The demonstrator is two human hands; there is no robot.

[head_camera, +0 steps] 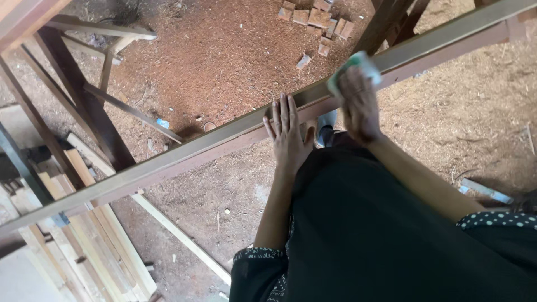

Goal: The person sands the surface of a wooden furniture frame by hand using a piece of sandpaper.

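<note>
A long brown wooden beam (184,151) runs slantwise across the view, from lower left to upper right. My left hand (288,134) lies flat on it with the fingers spread, holding nothing. Just to the right, my right hand (358,103) presses a green and white pad (358,64) against the beam's top face. The pad looks like sandpaper or a cloth; I cannot tell which. My black garment fills the lower right.
The floor (224,50) is covered in reddish sawdust. Several small wood blocks (316,19) lie at the top. Pale planks (106,246) are stacked at the lower left. Dark wooden frame legs (84,100) stand at the left, and a thin slat (179,235) lies on the floor.
</note>
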